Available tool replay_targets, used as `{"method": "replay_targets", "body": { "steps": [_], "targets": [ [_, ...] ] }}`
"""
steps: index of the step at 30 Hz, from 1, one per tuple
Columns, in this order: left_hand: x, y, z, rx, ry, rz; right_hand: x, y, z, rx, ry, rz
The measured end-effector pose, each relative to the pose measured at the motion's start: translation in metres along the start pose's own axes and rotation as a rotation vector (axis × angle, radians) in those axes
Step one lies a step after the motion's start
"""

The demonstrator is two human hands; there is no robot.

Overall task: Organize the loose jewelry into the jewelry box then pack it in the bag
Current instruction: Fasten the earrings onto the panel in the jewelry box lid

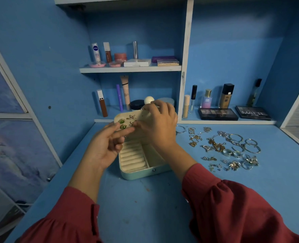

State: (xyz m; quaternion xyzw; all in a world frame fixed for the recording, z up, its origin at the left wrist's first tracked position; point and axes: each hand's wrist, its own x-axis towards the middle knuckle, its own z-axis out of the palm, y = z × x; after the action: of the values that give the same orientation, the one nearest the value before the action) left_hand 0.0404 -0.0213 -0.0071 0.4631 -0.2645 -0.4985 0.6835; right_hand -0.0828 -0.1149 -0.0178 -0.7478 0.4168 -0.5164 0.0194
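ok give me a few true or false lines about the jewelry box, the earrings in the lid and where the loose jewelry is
1. The jewelry box stands open on the table. True.
2. Two green earrings sit on the lid panel. True.
3. The loose jewelry lies left of the box. False: it lies to the right of the box, on the blue table.
4. The ring rolls in the box are full of rings. False: the rolls that show hold none.
5. The right hand is up at the lid. True.
6. The left hand rests flat on the table. False: it is raised beside the lid, fingers toward the earrings.
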Motion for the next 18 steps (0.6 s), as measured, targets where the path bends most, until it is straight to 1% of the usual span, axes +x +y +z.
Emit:
{"method": "replay_targets", "body": {
  "steps": [7, 12, 18],
  "targets": [
    [0.0001, 0.0007, -0.0017, -0.182, -0.036, -0.086, 0.0003, 0.004, -0.0033, 0.048, -0.007, -0.047],
    [-0.0011, 0.0022, -0.0006, -0.191, -0.026, -0.083, -0.0008, 0.0026, -0.0089, 0.065, -0.062, -0.07],
    [-0.0028, 0.0025, -0.0001, -0.196, -0.028, -0.079, -0.0006, 0.0019, -0.0101, 0.074, -0.075, -0.06]
  ]
}}
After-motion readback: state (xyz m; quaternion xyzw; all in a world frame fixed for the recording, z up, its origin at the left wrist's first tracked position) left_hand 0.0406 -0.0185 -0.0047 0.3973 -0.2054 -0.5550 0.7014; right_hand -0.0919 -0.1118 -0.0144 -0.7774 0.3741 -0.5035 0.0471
